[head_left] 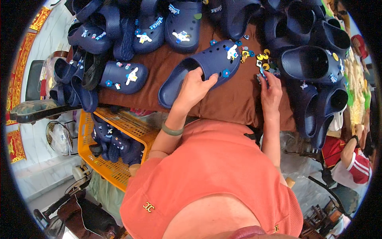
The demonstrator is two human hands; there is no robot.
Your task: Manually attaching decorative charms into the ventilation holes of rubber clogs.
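Left hand [195, 85] has a solid grip on a navy clog [217, 59], thumb on the outside, fingers tucked in the foot opening. That clog sits at the left hand, toe pointing up and right, with a white figure and blue flowers on it. Right hand [271, 87] is pinching a small bluish charm [261, 72] between its fingertips, and a little pile of yellow-and-black charms [263, 57] lies just beyond those fingertips.

Writing-wise: up past the left hand, some clogs wear blue ribbon tags [156, 24] with white lettering. Far left of that hand, red wall banners [20, 67] carry gold markings, too bent for me to make out.

Edges: the brown cloth [238, 95] shows between both hands, and its near edge runs just below the left wrist. More clogs [308, 63] crowd in to the right of the right hand, another decorated clog [127, 77] lies left of the left hand, and a yellow crate [123, 126] of clogs sits below and left of it, past the cloth's edge.
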